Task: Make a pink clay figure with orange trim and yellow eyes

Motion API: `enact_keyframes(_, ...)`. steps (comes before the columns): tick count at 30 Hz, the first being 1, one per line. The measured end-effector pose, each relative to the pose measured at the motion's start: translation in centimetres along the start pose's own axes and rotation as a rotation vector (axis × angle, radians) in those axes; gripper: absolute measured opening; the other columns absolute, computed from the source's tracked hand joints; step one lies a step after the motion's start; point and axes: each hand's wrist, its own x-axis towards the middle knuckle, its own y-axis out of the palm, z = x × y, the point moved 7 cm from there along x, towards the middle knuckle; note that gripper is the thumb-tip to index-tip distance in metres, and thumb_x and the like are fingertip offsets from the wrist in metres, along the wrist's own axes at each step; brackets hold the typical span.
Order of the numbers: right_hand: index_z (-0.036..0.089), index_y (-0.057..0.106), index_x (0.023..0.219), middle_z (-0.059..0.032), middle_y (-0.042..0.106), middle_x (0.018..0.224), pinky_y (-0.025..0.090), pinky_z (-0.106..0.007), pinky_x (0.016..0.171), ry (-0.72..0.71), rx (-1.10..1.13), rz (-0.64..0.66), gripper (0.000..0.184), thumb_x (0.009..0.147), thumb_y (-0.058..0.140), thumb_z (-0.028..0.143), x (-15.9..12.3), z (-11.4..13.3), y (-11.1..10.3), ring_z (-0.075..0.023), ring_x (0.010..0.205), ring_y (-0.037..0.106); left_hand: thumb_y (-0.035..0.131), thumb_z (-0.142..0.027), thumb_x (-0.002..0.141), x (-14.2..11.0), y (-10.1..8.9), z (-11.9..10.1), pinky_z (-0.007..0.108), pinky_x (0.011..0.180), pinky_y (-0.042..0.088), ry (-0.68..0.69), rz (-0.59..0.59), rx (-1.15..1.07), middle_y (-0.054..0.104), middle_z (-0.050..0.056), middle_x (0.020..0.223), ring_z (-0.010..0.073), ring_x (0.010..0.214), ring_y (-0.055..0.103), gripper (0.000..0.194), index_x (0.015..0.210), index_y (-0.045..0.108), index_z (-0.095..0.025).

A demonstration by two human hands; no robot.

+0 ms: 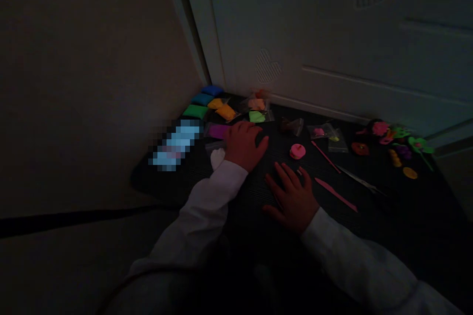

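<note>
My left hand [244, 146] lies over the table beside a purple clay packet [218, 131], its thumb apart from the fingers and nothing visible in its grasp. Part of that packet is hidden behind the hand. A bag with white clay [217, 158] is next to my left wrist. Palm down on the dark table, my right hand [291, 198] has its fingers spread and holds nothing. Just beyond its fingertips sits a small round pink clay piece [297, 151]. To its right are a pink clay knife [336, 194] and a thin pink tool [325, 156].
Scissors [360, 179] lie to the right, near several colourful clay shapes [401, 140]. Clay packets, including a green one [195, 110] and an orange one [225, 112], line the back left. A blurred bright screen [177, 145] is at left. A door [314, 34] stands behind the table.
</note>
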Motion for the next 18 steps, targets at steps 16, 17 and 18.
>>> enact_keyframes(16,0.021,0.028,0.130,-0.0117,0.021,0.139,0.010,-0.053,0.095,-0.034,-0.044,0.082,0.067,0.075,0.031,0.060,-0.4,0.2,0.6,-0.0297,0.123,0.024,0.035,-0.030,0.082,2.4,4.3,-1.1,0.035,0.067,0.032,0.317,0.043,0.034,0.059,0.006,0.070,0.0190,0.074,0.050,0.028,0.068,0.055,-0.016)
enact_keyframes(17,0.021,0.028,0.130,-0.0112,0.022,0.138,0.010,-0.052,0.095,-0.047,-0.052,0.091,0.067,0.075,0.031,0.060,-0.4,0.3,0.6,-0.0291,0.123,0.025,0.035,-0.030,0.082,2.5,4.2,-0.7,0.034,0.066,0.032,0.298,0.032,0.024,0.059,0.005,0.069,0.0183,0.073,0.050,0.028,0.067,0.055,-0.016)
enact_keyframes(18,0.022,0.028,0.130,-0.0105,0.023,0.138,0.011,-0.052,0.095,-0.053,-0.064,0.092,0.067,0.075,0.031,0.060,-0.3,0.4,0.7,-0.0286,0.122,0.026,0.035,-0.030,0.082,2.5,4.1,-0.4,0.034,0.065,0.032,0.281,0.023,0.012,0.059,0.005,0.068,0.0177,0.071,0.050,0.028,0.067,0.054,-0.016)
